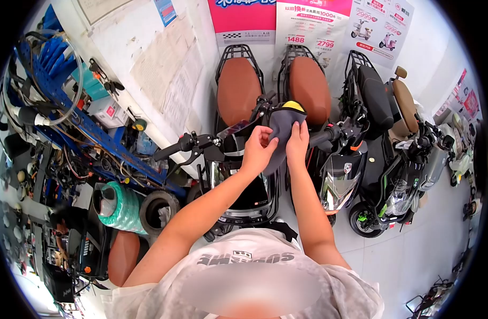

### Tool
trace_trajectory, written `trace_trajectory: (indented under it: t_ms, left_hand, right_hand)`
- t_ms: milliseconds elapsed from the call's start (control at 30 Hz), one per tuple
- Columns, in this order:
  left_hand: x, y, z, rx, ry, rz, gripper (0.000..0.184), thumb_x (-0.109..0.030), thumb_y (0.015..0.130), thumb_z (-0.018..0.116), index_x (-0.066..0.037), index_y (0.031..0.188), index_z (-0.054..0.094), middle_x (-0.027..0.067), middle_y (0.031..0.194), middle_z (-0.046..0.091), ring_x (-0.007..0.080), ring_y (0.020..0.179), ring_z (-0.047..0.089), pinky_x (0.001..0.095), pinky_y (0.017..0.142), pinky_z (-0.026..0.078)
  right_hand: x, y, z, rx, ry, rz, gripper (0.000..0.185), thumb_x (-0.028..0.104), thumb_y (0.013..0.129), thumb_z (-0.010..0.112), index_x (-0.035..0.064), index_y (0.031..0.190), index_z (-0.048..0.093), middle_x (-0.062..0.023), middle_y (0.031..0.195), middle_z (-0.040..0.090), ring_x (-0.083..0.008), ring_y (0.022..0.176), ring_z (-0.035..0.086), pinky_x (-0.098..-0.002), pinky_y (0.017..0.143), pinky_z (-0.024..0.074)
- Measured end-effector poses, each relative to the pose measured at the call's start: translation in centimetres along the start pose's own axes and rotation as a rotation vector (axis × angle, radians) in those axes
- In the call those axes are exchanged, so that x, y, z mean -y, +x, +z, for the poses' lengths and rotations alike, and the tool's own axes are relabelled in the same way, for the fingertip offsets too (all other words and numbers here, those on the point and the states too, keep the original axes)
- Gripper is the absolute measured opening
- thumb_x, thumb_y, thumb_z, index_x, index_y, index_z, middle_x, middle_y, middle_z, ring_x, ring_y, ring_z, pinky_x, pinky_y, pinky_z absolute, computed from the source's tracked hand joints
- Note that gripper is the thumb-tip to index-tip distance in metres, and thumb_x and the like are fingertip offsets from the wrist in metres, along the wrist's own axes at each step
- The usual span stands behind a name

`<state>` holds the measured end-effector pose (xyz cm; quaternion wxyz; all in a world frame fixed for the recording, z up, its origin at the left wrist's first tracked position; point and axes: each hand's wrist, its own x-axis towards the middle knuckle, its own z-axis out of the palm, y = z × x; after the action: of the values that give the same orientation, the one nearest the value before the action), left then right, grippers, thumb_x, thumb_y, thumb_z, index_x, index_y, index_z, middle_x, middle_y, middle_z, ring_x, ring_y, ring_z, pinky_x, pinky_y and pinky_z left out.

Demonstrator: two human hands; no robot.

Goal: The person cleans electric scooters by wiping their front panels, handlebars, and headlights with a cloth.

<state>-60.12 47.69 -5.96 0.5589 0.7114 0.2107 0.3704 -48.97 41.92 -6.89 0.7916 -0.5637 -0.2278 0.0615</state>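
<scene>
A dark grey cloth-like cover (280, 133) with a yellow patch at its top end hangs between my hands, over the right handlebar area of a scooter with a brown seat (239, 90). My left hand (259, 147) has its fingers curled against the cover's left edge, thumb and fingers pinching the fabric. On the other side, my right hand (297, 141) grips the cover's right edge, with the thumb in front and the fingers pointing up. The grip beneath the cover is hidden.
A second brown-seated scooter (309, 90) and a black-seated one (375, 95) stand to the right. On the left are a blue rack (111, 149) with cables, a green-wrapped roll (118, 207) and a tyre (158, 211). Posters (313, 32) hang on the wall.
</scene>
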Motion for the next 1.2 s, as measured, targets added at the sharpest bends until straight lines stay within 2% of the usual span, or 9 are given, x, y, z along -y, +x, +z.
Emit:
trace_trajectory:
  t_ms: [100, 200, 333, 467, 533, 567, 700, 800, 1200]
  left_hand:
    - [-2.8, -1.7, -1.3, -0.149, 0.188, 0.134, 0.027, -0.008, 0.088, 0.072, -0.004, 0.108, 0.056, 0.005, 0.08, 0.059, 0.0148, 0.07, 0.058, 0.0285, 0.067, 0.049]
    - [-3.0, -1.7, -3.8, -0.334, 0.356, 0.17, 0.028, -0.008, 0.086, 0.073, -0.005, 0.109, 0.056, 0.0074, 0.078, 0.056, 0.0209, 0.07, 0.058, 0.0322, 0.067, 0.049]
    - [-0.6, -0.2, -9.5, -0.416, 0.867, 0.3, 0.04, -0.011, 0.082, 0.075, -0.002, 0.114, 0.054, 0.0133, 0.096, 0.055, 0.0335, 0.089, 0.058, 0.0446, 0.08, 0.049]
    - [-1.7, -2.9, -13.4, -0.06, 1.177, 0.168, 0.028, -0.01, 0.082, 0.071, -0.004, 0.106, 0.059, 0.0137, 0.102, 0.059, 0.0354, 0.098, 0.06, 0.0469, 0.083, 0.049]
    - [-4.3, -4.6, -13.9, 0.425, 1.352, 0.128, 0.018, -0.01, 0.082, 0.067, -0.007, 0.099, 0.062, 0.0088, 0.095, 0.061, 0.031, 0.097, 0.061, 0.0429, 0.081, 0.047]
    - [-6.1, -5.2, -13.8, 0.417, 1.346, 0.112, 0.018, -0.01, 0.082, 0.067, -0.007, 0.099, 0.062, 0.0088, 0.095, 0.061, 0.031, 0.097, 0.061, 0.0429, 0.081, 0.047]
    - [-16.0, -6.9, -11.6, 0.645, 1.469, 0.564, 0.011, -0.016, 0.08, 0.063, -0.012, 0.09, 0.064, 0.0033, 0.087, 0.061, 0.0204, 0.089, 0.061, 0.0346, 0.079, 0.043]
    - [-22.8, -8.0, -8.7, 0.696, 1.424, 0.836, 0.011, -0.021, 0.082, 0.062, -0.011, 0.086, 0.066, 0.0051, 0.088, 0.062, 0.0217, 0.082, 0.058, 0.036, 0.078, 0.043]
    - [-31.2, -12.5, -7.2, 0.573, 1.68, 1.734, 0.03, -0.029, 0.1, 0.048, -0.001, 0.101, 0.057, 0.015, 0.133, 0.052, 0.0301, 0.13, 0.043, 0.0499, 0.11, 0.034]
  right_hand:
    - [0.6, -1.6, 1.3, -0.093, -0.087, -0.088, 0.039, 0.016, 0.106, 0.041, -0.0041, 0.139, 0.049, -0.0212, 0.126, 0.063, -0.0312, 0.116, 0.062, -0.0379, 0.1, 0.0453]
    - [-1.9, -2.4, 4.4, -0.144, -0.298, -0.188, 0.049, 0.017, 0.106, 0.043, -0.0131, 0.145, 0.039, -0.0288, 0.15, 0.044, -0.0378, 0.14, 0.043, -0.0412, 0.117, 0.031]
    - [-9.1, -2.8, 9.6, 0.221, -0.69, -0.332, 0.055, 0.021, 0.102, 0.048, -0.0108, 0.146, 0.039, -0.0293, 0.154, 0.038, -0.045, 0.143, 0.034, -0.0453, 0.12, 0.0252]
    - [-12.1, -4.0, 10.9, 0.421, -0.906, -0.469, 0.057, 0.027, 0.1, 0.052, -0.0051, 0.146, 0.041, -0.0266, 0.154, 0.037, -0.0451, 0.145, 0.031, -0.0521, 0.119, 0.0257]
    - [-12.5, -3.6, 10.8, 0.433, -0.94, -0.482, 0.056, 0.029, 0.1, 0.052, -0.0033, 0.145, 0.043, -0.025, 0.153, 0.04, -0.0441, 0.144, 0.032, -0.0526, 0.118, 0.0282]
    - [-12.5, -3.3, 10.4, 0.451, -0.942, -0.482, 0.056, 0.029, 0.1, 0.052, -0.0033, 0.145, 0.043, -0.025, 0.153, 0.04, -0.0441, 0.144, 0.032, -0.0526, 0.118, 0.0282]
    - [-12.5, -2.6, 9.3, 0.552, -0.928, -0.555, 0.056, 0.029, 0.1, 0.052, -0.0028, 0.145, 0.043, -0.0236, 0.151, 0.043, -0.0428, 0.142, 0.036, -0.0527, 0.117, 0.0297]
    - [-12.9, -2.5, 9.4, 0.498, -0.942, -0.625, 0.055, 0.029, 0.099, 0.054, -0.0029, 0.143, 0.047, -0.0251, 0.148, 0.046, -0.0431, 0.141, 0.037, -0.051, 0.117, 0.0299]
    - [-11.8, -2.5, 9.1, 0.517, -0.919, -0.687, 0.051, 0.025, 0.097, 0.058, -0.0057, 0.136, 0.05, -0.0248, 0.141, 0.051, -0.0441, 0.136, 0.042, -0.0491, 0.115, 0.0336]
